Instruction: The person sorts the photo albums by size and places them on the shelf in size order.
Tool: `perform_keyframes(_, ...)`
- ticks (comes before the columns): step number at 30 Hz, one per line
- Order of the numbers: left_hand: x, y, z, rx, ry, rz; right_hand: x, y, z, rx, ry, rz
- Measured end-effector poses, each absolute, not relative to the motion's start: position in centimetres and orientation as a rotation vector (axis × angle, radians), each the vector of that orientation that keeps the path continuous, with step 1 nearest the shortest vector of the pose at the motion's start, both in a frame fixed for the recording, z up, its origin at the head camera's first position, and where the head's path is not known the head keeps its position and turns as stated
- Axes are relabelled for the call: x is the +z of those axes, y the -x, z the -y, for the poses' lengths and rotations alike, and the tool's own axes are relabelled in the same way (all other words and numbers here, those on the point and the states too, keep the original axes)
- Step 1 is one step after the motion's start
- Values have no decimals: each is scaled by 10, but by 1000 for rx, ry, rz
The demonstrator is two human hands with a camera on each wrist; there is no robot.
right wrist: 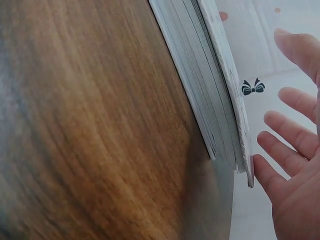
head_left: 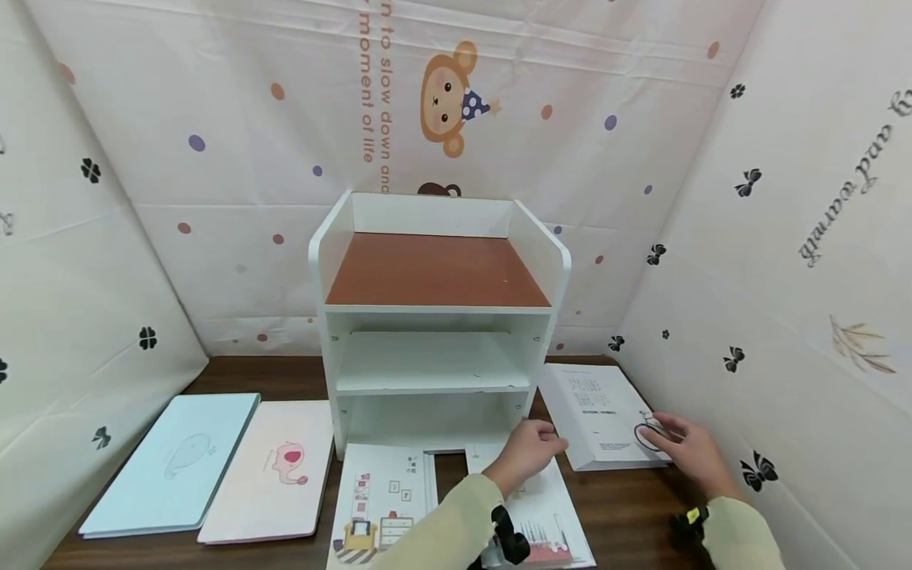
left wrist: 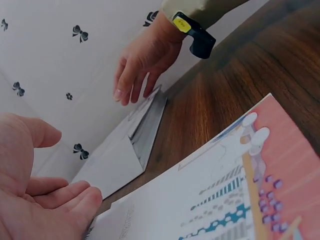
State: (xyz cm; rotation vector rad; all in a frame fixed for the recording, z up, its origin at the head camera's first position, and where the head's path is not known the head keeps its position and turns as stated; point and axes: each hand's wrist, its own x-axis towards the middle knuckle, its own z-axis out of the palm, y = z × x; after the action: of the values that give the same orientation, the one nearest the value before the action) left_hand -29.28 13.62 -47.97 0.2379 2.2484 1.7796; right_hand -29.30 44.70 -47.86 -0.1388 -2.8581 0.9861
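Observation:
A thick white book [head_left: 606, 404] with a bicycle drawing lies on the right side of the table. My right hand [head_left: 687, 451] hovers at its near right corner. In the right wrist view, that hand's fingers [right wrist: 287, 132] are spread beside the book's pages [right wrist: 215, 100], one fingertip right at the cover edge. My left hand [head_left: 526, 453] is over a white booklet [head_left: 545, 507] with a pink lower edge, between it and the thick book. Loosely bent fingers [left wrist: 75, 197] and a parted thumb show in the left wrist view, holding nothing.
A small white shelf [head_left: 442, 310] with a brown top stands at the back centre. Before it lies another white booklet [head_left: 388, 495], partly behind my left sleeve. A light-blue notebook [head_left: 160, 483] and a pale pink one [head_left: 274, 491] lie left. Printed cloth walls [head_left: 769, 198] surround the table.

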Motion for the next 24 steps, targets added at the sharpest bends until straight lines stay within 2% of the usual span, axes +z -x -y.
perform_keyframes(24, -476, 296, -171, 1803, 5, -2117, -483, 306, -461, 1003, 203, 2857)
